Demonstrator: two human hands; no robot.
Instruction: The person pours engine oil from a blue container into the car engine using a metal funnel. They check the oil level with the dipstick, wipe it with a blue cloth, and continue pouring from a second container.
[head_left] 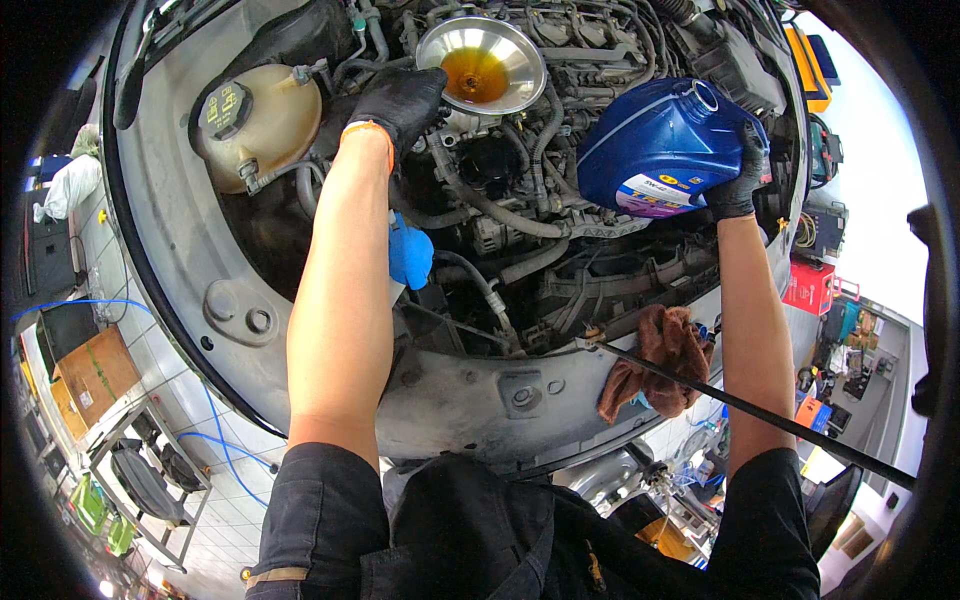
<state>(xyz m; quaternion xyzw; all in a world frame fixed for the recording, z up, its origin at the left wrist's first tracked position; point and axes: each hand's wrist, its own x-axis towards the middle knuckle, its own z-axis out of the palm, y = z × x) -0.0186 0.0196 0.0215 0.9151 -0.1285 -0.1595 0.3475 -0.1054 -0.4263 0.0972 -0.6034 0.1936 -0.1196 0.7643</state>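
Observation:
A metal funnel (515, 72) with amber oil in its bowl stands over the car engine (600, 50). My left hand (398, 103), in a black glove, is closed at the funnel's near-left side; the fingertips are partly hidden under the rim. On the right, my right hand (740, 178), also gloved in black, grips a dark blue motor oil jug (640, 140) by its handle side. The jug hangs tilted over the engine bay, apart from the funnel, with its uncapped mouth showing at the upper right. No oil stream is visible between jug and funnel.
A cream coolant tank (285, 115) with a black cap sits left of my left forearm. A blue cap (410, 255) shows beside that forearm. On the front edge lies a brown cloth (660, 360), and a black prop rod (760, 410) slants across to the right.

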